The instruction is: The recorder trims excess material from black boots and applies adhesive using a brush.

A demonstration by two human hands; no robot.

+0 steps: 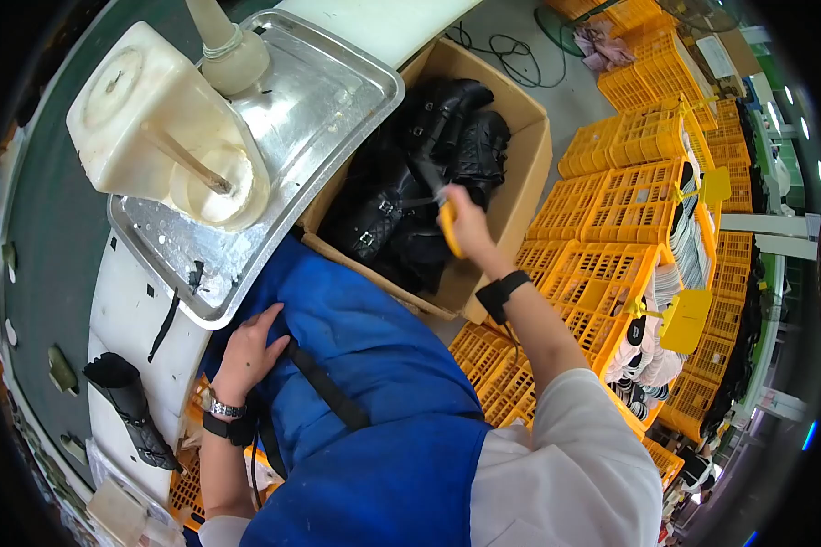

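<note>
The right hand (472, 223) has its grip closed round a yellow-handled, grey-bladed tool (448, 221), over the far tan cardboard box (525, 137); the left hand's (251, 354) part-open grip rests, seemingly empty, on the blue cloth apron (374, 465); the tool looks light, stiff, best held by its handle

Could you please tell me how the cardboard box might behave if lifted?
The cardboard box would probably feel weighty, with several black buckled pieces inside. Those loosely heaped pieces might shift, and the thin-sided box could flex.

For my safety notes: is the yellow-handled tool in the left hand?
No, the right hand holds this tool over the box.
</note>
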